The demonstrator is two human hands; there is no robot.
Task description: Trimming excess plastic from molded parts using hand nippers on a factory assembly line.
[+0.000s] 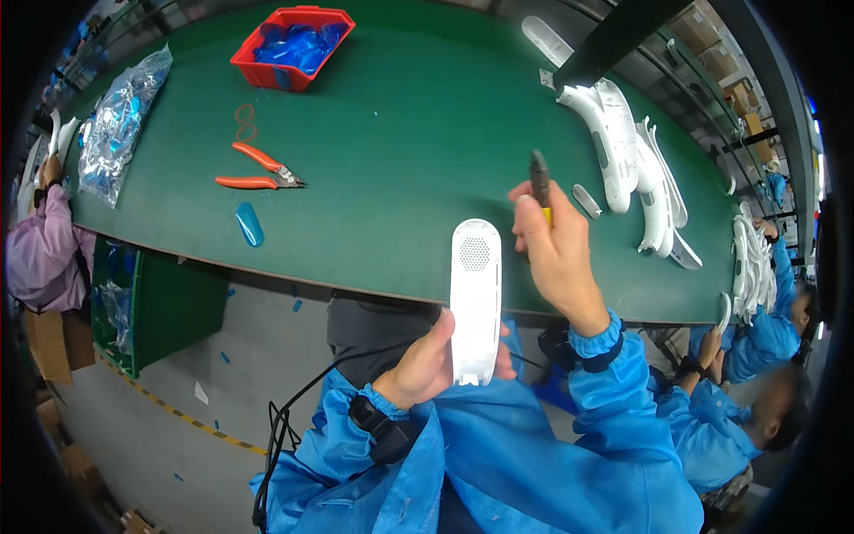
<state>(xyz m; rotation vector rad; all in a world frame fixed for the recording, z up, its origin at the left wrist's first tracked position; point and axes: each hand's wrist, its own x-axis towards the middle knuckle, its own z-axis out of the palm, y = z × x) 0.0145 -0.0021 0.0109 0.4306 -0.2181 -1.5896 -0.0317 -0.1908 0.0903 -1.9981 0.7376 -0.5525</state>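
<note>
Near the table's front edge, my left hand (427,360) is closed around the lower part of a long white plastic shell (476,298). The shell stands lengthwise away from me, with a patch of small round holes near its rounded far end. To its right, my right hand (556,240) grips a short hand tool (540,178) with a dark grey end pointing away from me and a yellow part by the fingers. The tool's exact kind is not clear, and it is apart from the shell. A small white oval piece (586,201) lies just right of this hand.
Several white shells (614,147) lie piled at the right, near a dark post (614,44). Orange-handled side cutters (262,169), a blue film piece (249,224), a clear bag (124,125) and a red bin (294,78) are farther left. Co-workers sit at both sides.
</note>
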